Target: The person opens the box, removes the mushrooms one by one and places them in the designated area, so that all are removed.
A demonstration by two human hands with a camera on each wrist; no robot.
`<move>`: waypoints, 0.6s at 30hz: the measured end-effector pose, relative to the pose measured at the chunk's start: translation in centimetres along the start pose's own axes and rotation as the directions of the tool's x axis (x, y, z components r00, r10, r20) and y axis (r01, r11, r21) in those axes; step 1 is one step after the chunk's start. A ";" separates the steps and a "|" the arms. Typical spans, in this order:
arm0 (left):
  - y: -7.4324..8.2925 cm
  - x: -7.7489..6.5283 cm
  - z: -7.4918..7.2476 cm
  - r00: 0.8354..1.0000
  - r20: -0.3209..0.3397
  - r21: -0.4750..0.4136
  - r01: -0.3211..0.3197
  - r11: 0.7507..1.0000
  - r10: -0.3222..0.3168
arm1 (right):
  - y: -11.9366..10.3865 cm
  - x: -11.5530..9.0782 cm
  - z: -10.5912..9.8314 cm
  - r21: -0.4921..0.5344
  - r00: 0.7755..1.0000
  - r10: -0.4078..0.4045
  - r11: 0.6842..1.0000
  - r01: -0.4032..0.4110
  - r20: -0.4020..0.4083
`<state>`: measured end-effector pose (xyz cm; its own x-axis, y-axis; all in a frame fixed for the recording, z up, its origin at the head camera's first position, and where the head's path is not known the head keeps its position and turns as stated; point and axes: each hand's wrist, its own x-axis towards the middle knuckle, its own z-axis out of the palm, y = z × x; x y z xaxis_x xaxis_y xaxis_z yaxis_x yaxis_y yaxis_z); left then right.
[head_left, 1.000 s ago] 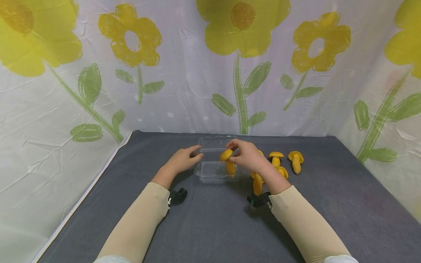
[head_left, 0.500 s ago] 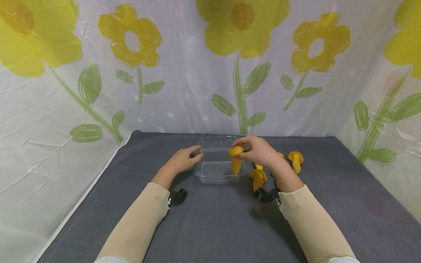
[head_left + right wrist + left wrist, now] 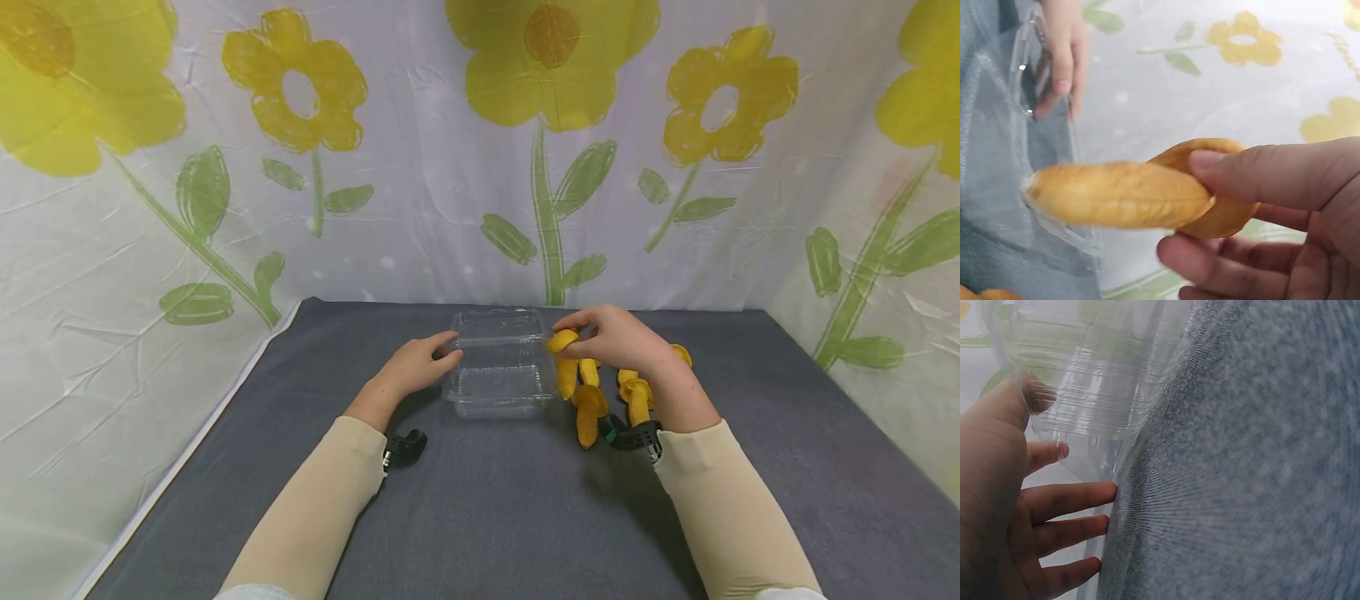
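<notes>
My right hand point(image 3: 615, 337) pinches a yellow mushroom point(image 3: 1116, 194) by its cap, thumb on one side and fingers on the other. Its stem hangs down just beyond the right side of a clear plastic clamshell box point(image 3: 504, 385), overlapping that edge in the head view. The box stands with its lid point(image 3: 498, 323) tipped open toward the back, and no mushroom shows inside. At the box's left side, my left hand point(image 3: 420, 364) touches the plastic with thumb and index finger. Its other fingers point(image 3: 1072, 500) are spread and straight, tips near the dark cloth.
Several more yellow mushrooms lie right of the box, including one in front point(image 3: 588, 412) and one point(image 3: 637, 400) beside the right wrist strap point(image 3: 630, 433). The right forearm partly covers others. A flower-printed curtain point(image 3: 420, 167) borders the dark tabletop point(image 3: 480, 508).
My right hand has moved right with the mushroom, from over the box to beyond its right side. The left hand and the box have stayed in place.
</notes>
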<state>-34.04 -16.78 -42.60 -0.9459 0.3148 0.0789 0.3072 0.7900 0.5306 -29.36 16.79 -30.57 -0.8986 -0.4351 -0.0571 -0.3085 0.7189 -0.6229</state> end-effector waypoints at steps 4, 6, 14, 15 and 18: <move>0.0 0.0 0.0 1.000 0.000 0.002 0.000 1.000 0.000 | 0.3 -0.6 -0.7 0.007 0.999 0.008 1.000 -0.008 0.047; 0.0 0.0 0.0 1.000 -0.001 0.003 -0.001 1.000 0.001 | 0.4 -0.8 -1.1 -0.002 0.997 0.012 1.000 -0.011 0.072; 0.0 0.0 0.0 1.000 0.001 0.005 0.000 1.000 0.000 | 1.3 -1.8 -2.6 -0.053 0.991 0.028 0.998 -0.022 0.134; -0.1 0.0 0.0 1.000 0.001 0.006 0.001 1.000 -0.001 | 1.5 -2.0 -2.7 -0.057 0.990 0.041 0.998 -0.034 0.132; -0.1 0.1 0.0 1.000 0.002 0.007 -0.003 1.000 0.003 | 2.2 -2.4 -3.3 -0.067 0.988 0.093 0.994 -0.085 0.126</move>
<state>-34.17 -16.86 -42.68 -0.9449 0.3179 0.0787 0.3104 0.7929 0.5244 -28.90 21.24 -29.22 -0.8768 -0.4313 -0.2126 -0.2511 0.7878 -0.5625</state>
